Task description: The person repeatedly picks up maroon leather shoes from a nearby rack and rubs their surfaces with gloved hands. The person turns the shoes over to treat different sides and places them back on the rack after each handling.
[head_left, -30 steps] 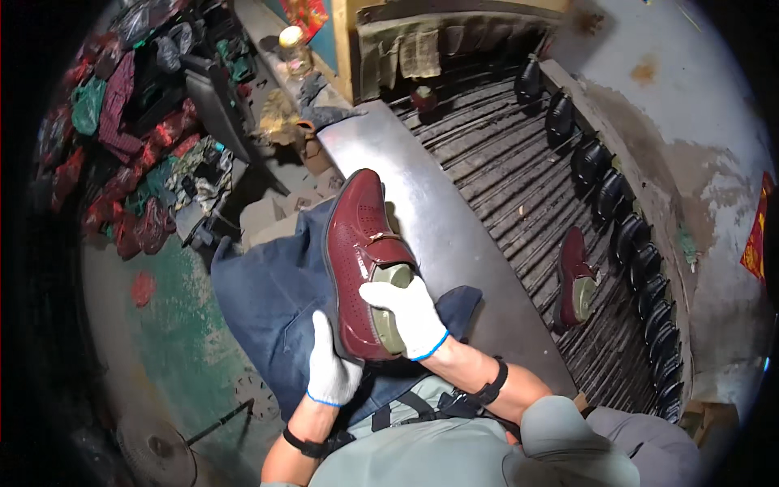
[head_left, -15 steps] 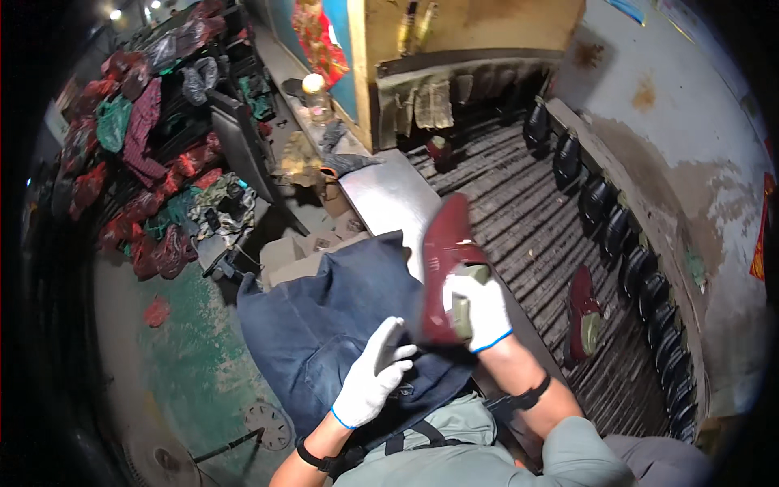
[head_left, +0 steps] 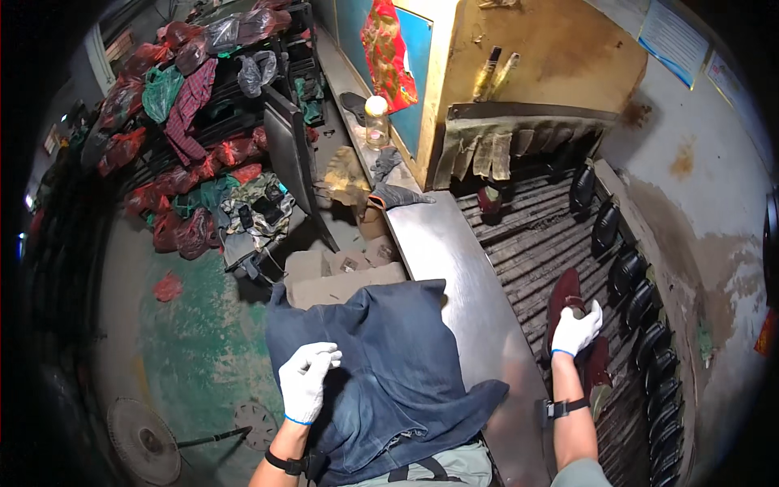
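Observation:
A dark red leather shoe [head_left: 565, 289] rests on the slatted bed at my right, toe pointing away from me. My white-gloved right hand [head_left: 576, 331] is closed at its opening, partly hiding the heel end. Just beside my right wrist lies a second dark red shoe [head_left: 598, 363], partly covered by hand and forearm. Over the dark blue cloth [head_left: 377, 349] on my lap hovers my left hand [head_left: 302, 383], also in a white glove. Its fingers are loosely bent and apart, with nothing in them.
A metal ledge [head_left: 458, 264] runs between my lap and the slatted bed [head_left: 519, 252]. Several black shoes [head_left: 626, 272] line the right wall. A grey glove [head_left: 399, 196] and a jar [head_left: 376, 122] lie farther along. Bagged items [head_left: 174, 89] fill a rack; a fan [head_left: 146, 438] stands lower left.
My right hand has carried the red shoe from above my lap rightward and down onto the slatted bed. My left hand has moved left, away from the shoe. The view has shifted.

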Action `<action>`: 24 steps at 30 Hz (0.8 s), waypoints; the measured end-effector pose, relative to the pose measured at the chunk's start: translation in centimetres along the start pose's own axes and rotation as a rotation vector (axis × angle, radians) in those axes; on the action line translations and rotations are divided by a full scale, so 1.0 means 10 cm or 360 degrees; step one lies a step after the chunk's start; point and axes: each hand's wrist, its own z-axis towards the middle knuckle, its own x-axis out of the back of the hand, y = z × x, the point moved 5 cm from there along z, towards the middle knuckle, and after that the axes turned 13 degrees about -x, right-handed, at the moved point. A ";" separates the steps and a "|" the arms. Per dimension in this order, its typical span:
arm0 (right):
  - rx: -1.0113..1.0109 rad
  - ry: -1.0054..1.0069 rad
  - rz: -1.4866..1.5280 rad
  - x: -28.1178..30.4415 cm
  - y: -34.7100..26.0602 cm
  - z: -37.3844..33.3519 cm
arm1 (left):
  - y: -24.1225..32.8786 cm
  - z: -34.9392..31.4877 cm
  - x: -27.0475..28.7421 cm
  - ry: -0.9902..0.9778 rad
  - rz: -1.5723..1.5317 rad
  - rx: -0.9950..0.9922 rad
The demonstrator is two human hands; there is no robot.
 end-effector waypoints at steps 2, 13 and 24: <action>0.0420 -0.0058 0.0187 -0.12 -0.47 -0.22 | -0.01 0.08 -0.06 -0.0033 0.0248 -0.0107; 0.0671 -0.1877 0.0511 -0.59 -2.18 -2.20 | -0.02 -0.23 0.33 -0.0279 0.1097 -0.1000; 0.2143 -0.1118 0.0216 1.44 -1.30 -3.02 | -0.43 -2.11 1.91 0.0258 0.0820 0.0773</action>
